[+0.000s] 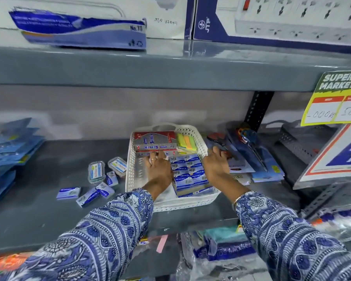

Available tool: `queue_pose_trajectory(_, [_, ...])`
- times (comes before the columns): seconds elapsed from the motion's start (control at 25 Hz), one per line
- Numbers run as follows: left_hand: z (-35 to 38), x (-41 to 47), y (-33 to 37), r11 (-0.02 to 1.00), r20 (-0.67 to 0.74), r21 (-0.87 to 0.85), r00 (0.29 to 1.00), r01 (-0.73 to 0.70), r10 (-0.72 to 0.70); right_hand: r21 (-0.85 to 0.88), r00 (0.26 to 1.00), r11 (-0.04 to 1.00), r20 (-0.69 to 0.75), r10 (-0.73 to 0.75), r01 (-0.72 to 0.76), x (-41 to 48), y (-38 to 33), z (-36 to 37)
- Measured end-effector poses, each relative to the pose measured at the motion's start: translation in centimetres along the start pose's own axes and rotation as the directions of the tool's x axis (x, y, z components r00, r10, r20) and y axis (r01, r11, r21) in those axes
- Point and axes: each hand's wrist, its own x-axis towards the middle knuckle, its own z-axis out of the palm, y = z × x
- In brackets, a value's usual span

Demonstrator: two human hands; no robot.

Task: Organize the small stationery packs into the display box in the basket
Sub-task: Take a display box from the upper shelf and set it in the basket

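Left hand [158, 165] inside the white lattice basket [190, 201], fingers pressed to the red-and-silver carton [154, 141]; whether its grip closes on anything, cannot tell. Right hand [216, 162] rests open-fingered at the basket's right rim. Blue packs [188, 172] sit in rows in the display box [193, 192]; loose packs [68, 192] lie on the grey shelf [49, 220]. Likely light, stiff card, slick: pinch by the long edges.

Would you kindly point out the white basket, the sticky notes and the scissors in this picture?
White basket [130, 169]: head view, on its perforated left wall.
Sticky notes [186, 143]: head view, on the top of the coloured stack.
Scissors [249, 141]: head view, on the pivot below the handles.
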Motion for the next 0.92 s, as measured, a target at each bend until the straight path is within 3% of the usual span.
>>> queue_pose_trajectory(0.52, [1.0, 1.1, -0.4, 0.998, 0.029, -0.062, 1.0, 0.011, -0.01, -0.152, 0.997, 0.986, 0.025, -0.067, 0.07, 0.4, -0.5, 1.0])
queue_pose_trajectory(0.72, [1.1, 0.9, -0.4, 0.998, 0.024, -0.063, 1.0, 0.013, -0.011, -0.14, 0.997, 0.987, -0.021, -0.076, 0.072, -0.1, -0.5, 1.0])
queue_pose_trajectory(0.92, [0.5, 0.7, -0.3, 0.996, 0.111, -0.082, 0.993, 0.043, -0.034, -0.059, 0.996, 0.995, -0.037, -0.086, 0.084, -0.5, -0.5, 0.3])
